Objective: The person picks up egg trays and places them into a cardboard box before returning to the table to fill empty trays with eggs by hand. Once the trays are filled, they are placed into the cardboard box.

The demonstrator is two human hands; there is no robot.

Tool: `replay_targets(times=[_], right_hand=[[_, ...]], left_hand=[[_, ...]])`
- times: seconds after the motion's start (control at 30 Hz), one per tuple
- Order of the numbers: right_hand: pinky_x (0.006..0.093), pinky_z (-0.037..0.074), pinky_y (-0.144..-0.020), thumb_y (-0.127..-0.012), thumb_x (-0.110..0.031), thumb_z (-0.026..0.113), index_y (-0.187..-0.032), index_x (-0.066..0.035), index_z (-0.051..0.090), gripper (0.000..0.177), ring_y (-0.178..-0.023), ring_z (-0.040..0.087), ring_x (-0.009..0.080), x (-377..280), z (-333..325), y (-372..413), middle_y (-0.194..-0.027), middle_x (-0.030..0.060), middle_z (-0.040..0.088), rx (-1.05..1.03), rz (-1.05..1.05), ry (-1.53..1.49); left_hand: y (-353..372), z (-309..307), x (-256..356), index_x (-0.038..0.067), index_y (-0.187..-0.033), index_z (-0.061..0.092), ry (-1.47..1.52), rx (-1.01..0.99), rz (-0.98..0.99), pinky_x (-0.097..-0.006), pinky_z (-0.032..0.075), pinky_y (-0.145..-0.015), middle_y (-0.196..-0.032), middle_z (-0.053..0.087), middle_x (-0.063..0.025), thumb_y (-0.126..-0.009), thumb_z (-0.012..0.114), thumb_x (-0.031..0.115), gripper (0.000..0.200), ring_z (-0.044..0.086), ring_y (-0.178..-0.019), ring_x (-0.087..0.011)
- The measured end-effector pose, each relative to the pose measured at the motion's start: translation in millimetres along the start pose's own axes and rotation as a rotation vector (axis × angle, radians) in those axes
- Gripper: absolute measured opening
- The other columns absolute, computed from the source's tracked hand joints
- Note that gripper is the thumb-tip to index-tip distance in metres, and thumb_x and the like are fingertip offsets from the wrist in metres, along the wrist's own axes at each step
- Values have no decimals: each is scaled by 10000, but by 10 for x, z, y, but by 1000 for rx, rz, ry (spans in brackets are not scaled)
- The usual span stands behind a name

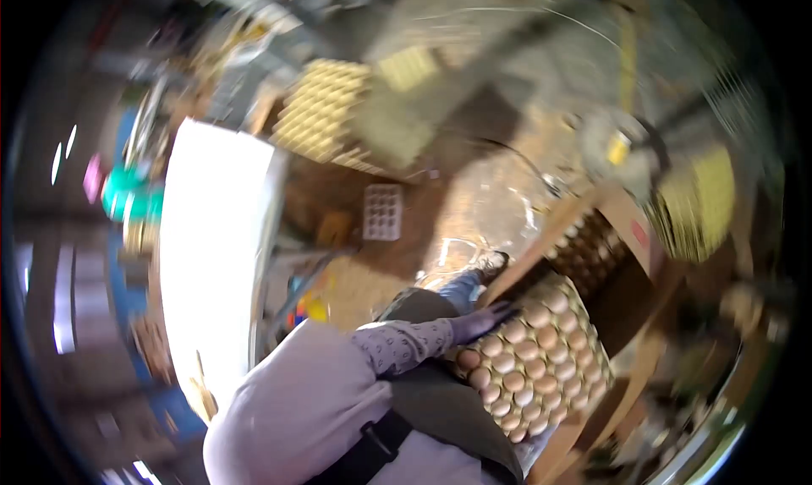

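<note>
A tray of brown eggs (541, 350) is tilted in front of my body, with several rows of eggs showing. My left hand (484, 323), in a dark purplish glove below a patterned cuff, grips the tray's far-left edge. Its fingers are blurred and partly lie along the rim. Just beyond the tray stands an open cardboard box (647, 244) with more eggs (589, 250) inside. I cannot make out my right hand; the near edge of the tray is blurred and partly hidden by my body.
A stack of yellowish egg trays (321, 109) stands at the upper left, and another stack (700, 202) at the right. A bright white surface (216, 248) lies on the left. On the floor are a small white tray (382, 212) and a cable (516, 151).
</note>
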State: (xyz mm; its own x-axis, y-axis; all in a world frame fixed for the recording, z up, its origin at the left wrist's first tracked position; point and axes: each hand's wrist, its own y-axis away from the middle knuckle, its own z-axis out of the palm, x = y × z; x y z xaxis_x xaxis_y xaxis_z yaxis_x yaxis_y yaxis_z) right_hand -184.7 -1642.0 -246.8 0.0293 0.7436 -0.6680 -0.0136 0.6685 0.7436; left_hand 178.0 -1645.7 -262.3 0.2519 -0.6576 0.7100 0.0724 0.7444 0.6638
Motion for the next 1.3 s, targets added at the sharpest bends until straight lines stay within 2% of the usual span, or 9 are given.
replay_targets(times=[0.07, 0.27, 0.33, 0.4, 0.43, 0.47, 0.57, 0.97, 1.3], right_hand=[[340, 412, -1092, -1058, -439, 410, -1510, -109, 416, 559, -1311, 498, 232, -103, 154, -229, -1479, 85, 494, -62, 6, 98], [338, 399, -1110, -1069, -417, 394, -1520, -109, 401, 546, -1333, 478, 226, -468, 692, -822, -1492, 79, 478, -340, -137, 288], [338, 395, -1116, -1072, -410, 389, -1523, -109, 396, 542, -1340, 471, 224, -715, 945, -860, -1497, 77, 472, -470, -180, 338], [337, 390, -1122, -1076, -402, 384, -1527, -109, 391, 538, -1348, 464, 222, -948, 1192, -786, -1501, 75, 467, -612, -225, 383], [337, 388, -1125, -1077, -399, 382, -1528, -109, 388, 536, -1351, 460, 221, -1048, 1324, -736, -1504, 74, 464, -678, -240, 402], [337, 386, -1128, -1079, -395, 379, -1530, -109, 386, 534, -1355, 457, 220, -1173, 1518, -558, -1506, 73, 461, -736, -261, 441], [336, 379, -1137, -1084, -384, 372, -1535, -109, 378, 528, -1366, 447, 217, -1416, 2106, -111, -1513, 70, 453, -885, -281, 531], [341, 396, -1110, -1076, -306, 395, -1496, -88, 415, 474, -1313, 481, 222, -624, 6751, 1558, -1456, 86, 493, -1336, -440, 886], [356, 460, -1013, -1034, -200, 478, -1393, -45, 524, 394, -1153, 598, 248, 129, 9391, 2020, -1311, 131, 611, -1371, -814, 1328]], left_hand=[[-364, -196, -874, 67, -1525, 394, -254, 150, 282, -369, 312, -1175, -1517, 474, -164, -1073, 381, 496, 623, 428, -1398, -255], [205, -510, -468, 123, -1604, 261, -693, 226, 282, -382, 279, -1230, -1642, 264, -169, -1073, 342, 204, 543, 338, -1482, -315], [179, -476, -477, 91, -1535, 399, -30, 406, 407, -368, 337, -1176, -1497, 501, -146, -1100, 407, 343, 503, 414, -1415, -229], [655, -547, -575, 95, -1580, 289, -386, 486, 538, -371, 334, -1206, -1613, 322, -165, -1068, 363, 160, 521, 361, -1471, -280], [1366, -359, 58, 74, -1557, 338, 33, 474, 408, -363, 334, -1205, -1588, 376, -160, -1086, 379, 195, 489, 380, -1459, -269], [1162, -565, -484, 59, -1526, 395, -591, 714, 666, -347, 344, -1196, -1571, 411, -156, -1095, 391, 228, 463, 413, -1437, -276], [2448, -573, 239, 46, -1510, 406, 82, 755, 385, -335, 347, -1190, -1557, 424, -162, -1099, 392, 250, 459, 410, -1436, -273], [4461, -3455, -1032, 27, -1406, 497, 468, 1089, 964, -372, 367, -1128, -1392, 541, -171, -974, 497, 198, 465, 481, -1299, -315], [5097, -4587, -1490, 50, -1355, 551, 234, 1424, 612, -412, 492, -981, -1287, 645, -187, -996, 544, 296, 435, 618, -1144, -329]])
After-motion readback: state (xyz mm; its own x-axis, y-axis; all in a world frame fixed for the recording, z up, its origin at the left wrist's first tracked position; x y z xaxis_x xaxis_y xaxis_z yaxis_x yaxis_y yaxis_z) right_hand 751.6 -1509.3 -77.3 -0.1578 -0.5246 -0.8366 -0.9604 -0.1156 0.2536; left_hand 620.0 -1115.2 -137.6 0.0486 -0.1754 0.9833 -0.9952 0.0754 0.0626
